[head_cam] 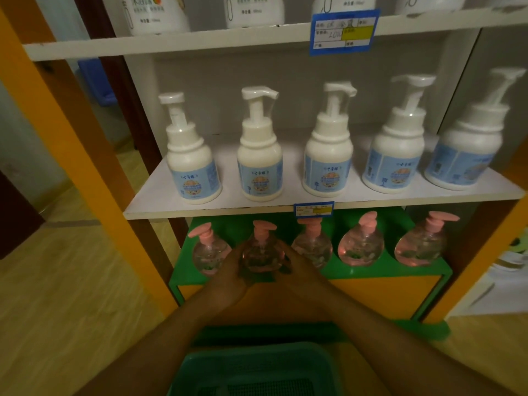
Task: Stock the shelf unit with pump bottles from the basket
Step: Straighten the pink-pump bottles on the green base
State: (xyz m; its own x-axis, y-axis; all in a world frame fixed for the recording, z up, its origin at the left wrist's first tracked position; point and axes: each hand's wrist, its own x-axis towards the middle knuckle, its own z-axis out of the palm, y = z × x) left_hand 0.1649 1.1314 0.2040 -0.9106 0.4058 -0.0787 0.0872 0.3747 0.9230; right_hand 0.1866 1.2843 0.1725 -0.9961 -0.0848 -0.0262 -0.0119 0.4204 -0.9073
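On the green bottom shelf [371, 271] stands a row of clear round pump bottles with pink pumps. Both hands cup the second one from the left [261, 251]: my left hand [233, 271] on its left side, my right hand [297, 265] on its right. It stands upright between the leftmost bottle [210, 251] and the middle bottle [313, 247]. Two more [361, 247] [420, 244] stand to the right. The green basket [257, 367] sits at the bottom of the view under my forearms; its inside is dark.
The white middle shelf [285, 208] carries several white pump bottles with blue labels [260, 164]. A top shelf [171, 42] holds larger white bottles. Blue price tags [344, 31] [313, 210] hang on the shelf edges. An orange post [71, 144] stands at left, wooden floor [57, 310] beside it.
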